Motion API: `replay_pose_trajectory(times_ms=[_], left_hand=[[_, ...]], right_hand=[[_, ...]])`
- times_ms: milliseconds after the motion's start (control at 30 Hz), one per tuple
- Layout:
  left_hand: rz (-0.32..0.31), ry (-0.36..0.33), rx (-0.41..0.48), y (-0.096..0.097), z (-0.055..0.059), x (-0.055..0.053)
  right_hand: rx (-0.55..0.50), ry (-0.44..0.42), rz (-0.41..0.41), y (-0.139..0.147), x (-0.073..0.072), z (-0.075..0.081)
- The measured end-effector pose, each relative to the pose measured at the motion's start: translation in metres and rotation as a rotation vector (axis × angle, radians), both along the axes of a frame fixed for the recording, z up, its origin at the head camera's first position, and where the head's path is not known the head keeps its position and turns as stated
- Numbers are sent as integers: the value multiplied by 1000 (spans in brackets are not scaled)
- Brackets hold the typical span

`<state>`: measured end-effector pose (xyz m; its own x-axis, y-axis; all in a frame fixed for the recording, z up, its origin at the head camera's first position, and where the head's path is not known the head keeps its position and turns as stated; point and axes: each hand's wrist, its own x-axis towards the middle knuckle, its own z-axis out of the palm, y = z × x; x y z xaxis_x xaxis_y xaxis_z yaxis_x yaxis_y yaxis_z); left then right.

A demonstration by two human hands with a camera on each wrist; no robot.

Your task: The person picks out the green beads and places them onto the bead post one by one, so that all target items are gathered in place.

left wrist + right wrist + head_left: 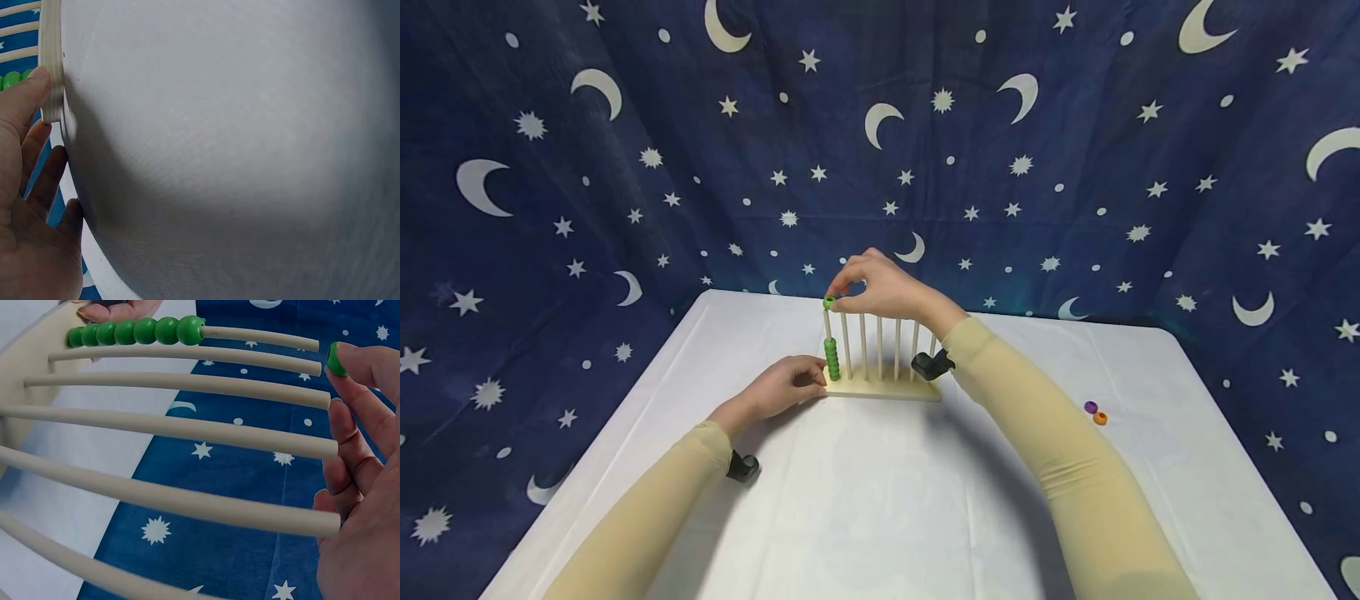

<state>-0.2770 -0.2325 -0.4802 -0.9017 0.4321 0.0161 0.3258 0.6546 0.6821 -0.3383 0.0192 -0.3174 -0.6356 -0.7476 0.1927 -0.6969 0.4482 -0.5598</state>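
A wooden bead rack stands on the table, a flat base with a row of upright pegs. Its leftmost peg carries a stack of several green beads, and the other pegs are bare. My right hand pinches one loose green bead between thumb and forefinger. In the right wrist view that bead is just off the tip of the leftmost peg. At the base's left end my left hand grips the wood, its thumb on the base and its other fingers spread beside it.
A purple bead and an orange bead lie close together on the white table, right of my right forearm. Behind the table hangs a dark blue cloth with moons and stars.
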Motion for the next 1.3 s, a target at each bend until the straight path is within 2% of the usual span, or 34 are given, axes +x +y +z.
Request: replay_pose_trajectory(times_ms=[267, 500, 1067, 1300], left_hand=[[6, 0, 2, 0, 0, 2], [15, 0, 0, 1, 1, 5], [22, -2, -5, -1, -3, 1], [6, 14, 7, -1, -3, 1]], right_hand=[[19, 0, 0, -5, 2, 0], [46, 33, -3, -8, 2, 0], [131, 57, -23, -13, 1, -2], [143, 67, -10, -14, 2, -4]])
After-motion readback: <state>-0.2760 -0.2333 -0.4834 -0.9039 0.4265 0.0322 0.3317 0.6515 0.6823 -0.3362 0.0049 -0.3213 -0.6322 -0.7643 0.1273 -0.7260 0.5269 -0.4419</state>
